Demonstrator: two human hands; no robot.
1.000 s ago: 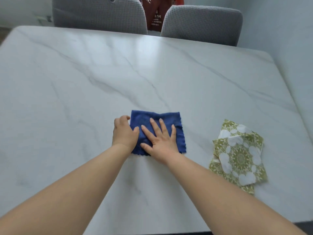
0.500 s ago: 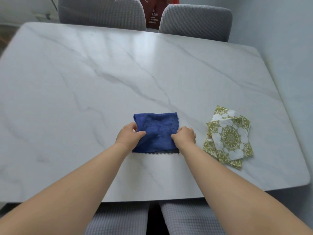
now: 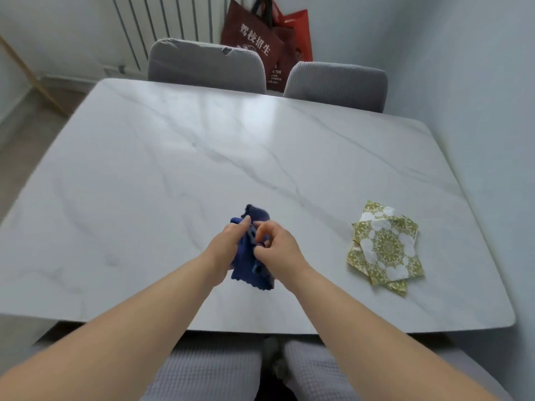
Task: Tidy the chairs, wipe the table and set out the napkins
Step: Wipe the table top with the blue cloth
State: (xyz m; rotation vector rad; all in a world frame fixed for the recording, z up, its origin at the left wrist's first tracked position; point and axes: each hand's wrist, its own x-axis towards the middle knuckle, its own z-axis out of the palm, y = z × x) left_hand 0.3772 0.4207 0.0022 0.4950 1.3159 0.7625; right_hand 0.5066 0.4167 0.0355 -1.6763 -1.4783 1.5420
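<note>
While both the left hand (image 3: 228,244) and right hand (image 3: 279,250) clutch the bunched blue cloth (image 3: 250,270) between them, the napkins (image 3: 386,247) lie right of the right hand, the nearer one.

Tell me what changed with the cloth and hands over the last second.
The blue cloth, earlier flat on the table under both palms, is now gathered up, bunched between the left hand and right hand. The napkin stack stayed where it was.
</note>
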